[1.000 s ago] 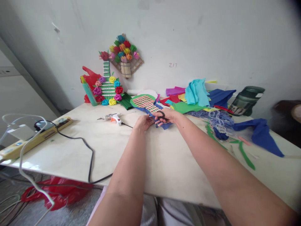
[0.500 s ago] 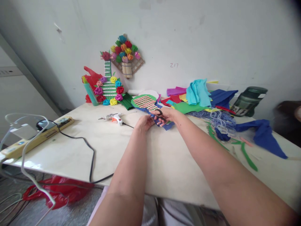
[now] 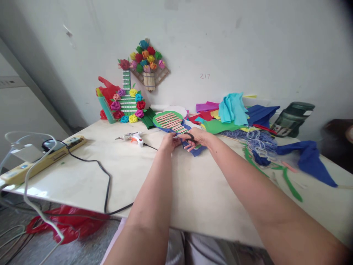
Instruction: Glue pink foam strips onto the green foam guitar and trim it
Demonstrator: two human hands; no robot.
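Note:
A green guitar-like craft piece [image 3: 168, 120] with pinkish sticks across its face lies on the table in front of me. Blue paper [image 3: 196, 151] shows beneath and around its narrow end. My right hand [image 3: 196, 138] grips black-handled scissors [image 3: 189, 136], whose blades point left toward the paper and are mostly hidden by my fingers. Close by, my left hand [image 3: 170, 141] has its fingers closed at the near edge of the blue paper and craft piece. Left of it lies a white glue gun [image 3: 138, 139] with an orange trigger.
A flower-trimmed craft guitar [image 3: 128, 105] and a flower basket craft [image 3: 149, 81] stand against the wall. Coloured paper [image 3: 233, 110], tangled yarn [image 3: 256, 141], green scraps [image 3: 291, 186] and a dark bottle [image 3: 293, 119] lie right. A power strip [image 3: 44, 162] and cable [image 3: 107, 173] occupy the left.
My right hand with the scissors has shifted slightly right, and its fingers have changed position. My left hand stays almost in place at the paper's edge.

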